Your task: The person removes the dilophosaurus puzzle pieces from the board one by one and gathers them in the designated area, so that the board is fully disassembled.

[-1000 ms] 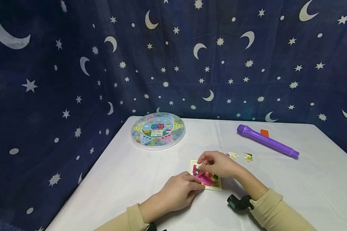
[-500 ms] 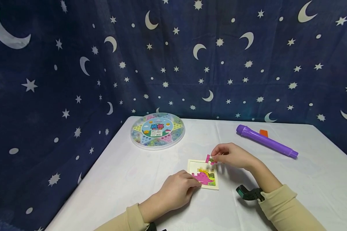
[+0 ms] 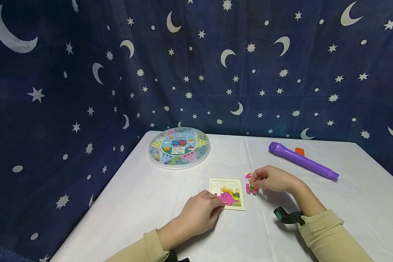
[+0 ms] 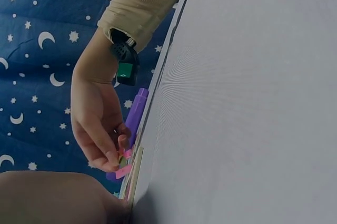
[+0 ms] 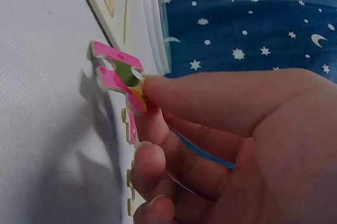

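In the head view a small framed jigsaw puzzle (image 3: 234, 208) lies on the white table, part of its pink dinosaur picture filled in and its upper left bare. My left hand (image 3: 199, 211) holds it at the near left corner, the thumb mostly hidden. Just right of the frame, my right hand (image 3: 273, 179) pinches a pink and green puzzle piece (image 5: 118, 71) between thumb and index finger. The piece is tilted close over the table in the right wrist view. Another puzzle piece (image 3: 247, 175) lies beyond it, partly behind the fingers.
A round Chinese checkers box (image 3: 179, 148) sits at the back left. At the back right lie a purple toy microphone (image 3: 302, 161) and a small orange block (image 3: 299, 151). A dark star-and-moon curtain (image 3: 196, 65) stands behind the table (image 3: 150, 203).
My right hand has lifted the pink and green piece out of the frame and carried it to the right. The frame has shifted slightly left and away with my left hand.
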`<state>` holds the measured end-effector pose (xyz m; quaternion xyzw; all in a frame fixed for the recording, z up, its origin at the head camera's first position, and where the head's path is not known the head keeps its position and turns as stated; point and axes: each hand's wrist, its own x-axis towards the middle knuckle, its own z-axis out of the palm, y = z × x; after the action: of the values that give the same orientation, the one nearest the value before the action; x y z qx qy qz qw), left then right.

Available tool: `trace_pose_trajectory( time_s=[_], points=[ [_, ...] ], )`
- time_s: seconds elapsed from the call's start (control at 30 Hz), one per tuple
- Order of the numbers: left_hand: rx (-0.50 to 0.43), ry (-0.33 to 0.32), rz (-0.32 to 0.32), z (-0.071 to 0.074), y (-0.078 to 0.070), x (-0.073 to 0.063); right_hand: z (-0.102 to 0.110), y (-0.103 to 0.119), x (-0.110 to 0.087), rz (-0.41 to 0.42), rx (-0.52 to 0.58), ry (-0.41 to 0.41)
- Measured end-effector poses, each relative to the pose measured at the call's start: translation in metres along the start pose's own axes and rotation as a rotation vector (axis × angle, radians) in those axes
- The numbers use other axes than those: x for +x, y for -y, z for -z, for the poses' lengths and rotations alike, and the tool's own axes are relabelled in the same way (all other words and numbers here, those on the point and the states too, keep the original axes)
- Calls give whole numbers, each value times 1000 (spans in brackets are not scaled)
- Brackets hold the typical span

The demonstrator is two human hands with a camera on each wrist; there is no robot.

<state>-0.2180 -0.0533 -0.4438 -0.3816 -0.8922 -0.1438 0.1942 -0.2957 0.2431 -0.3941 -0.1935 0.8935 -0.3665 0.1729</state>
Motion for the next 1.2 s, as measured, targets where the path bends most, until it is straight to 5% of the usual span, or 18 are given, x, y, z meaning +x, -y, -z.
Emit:
trace_pose_trajectory(
  time_s=[0.33,0.6,1.2],
  points=[
    [9,-1,-7,-1,1,0,-3,0,2,-60,-76,-44],
    [18,-4,-17,-1,0,-1,-8,4,4,-12,-134,-89],
    [55,56,-37,-2,3,0,-39,31,13,84,-152,-26]
  ],
)
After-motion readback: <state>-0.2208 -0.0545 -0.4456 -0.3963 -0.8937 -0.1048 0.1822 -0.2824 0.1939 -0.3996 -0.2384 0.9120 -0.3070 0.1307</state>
